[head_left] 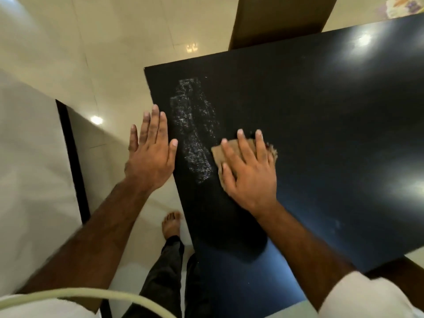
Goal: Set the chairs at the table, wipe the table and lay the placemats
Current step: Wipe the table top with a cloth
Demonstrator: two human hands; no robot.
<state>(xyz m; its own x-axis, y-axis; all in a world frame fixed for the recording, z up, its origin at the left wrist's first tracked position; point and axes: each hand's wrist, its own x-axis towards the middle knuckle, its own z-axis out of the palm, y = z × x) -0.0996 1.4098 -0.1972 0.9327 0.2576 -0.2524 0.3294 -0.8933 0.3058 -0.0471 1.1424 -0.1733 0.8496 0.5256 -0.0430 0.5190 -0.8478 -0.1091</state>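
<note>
A dark glossy table (pixel 309 115) fills the right side of the head view. My right hand (pixel 250 171) presses a small brown cloth (pixel 231 149) flat on the tabletop, fingers spread over it. Just left of the cloth runs a whitish streak of residue (pixel 195 131) along the table's left part. My left hand (pixel 152 152) hovers flat with straight fingers at the table's left edge, holding nothing.
A brown chair back (pixel 280 17) stands at the table's far side. A white wall with a dark doorframe (pixel 71 157) is on the left. My bare foot (pixel 171 223) stands on the pale tiled floor beside the table. A patterned object (pixel 403 5) lies at top right.
</note>
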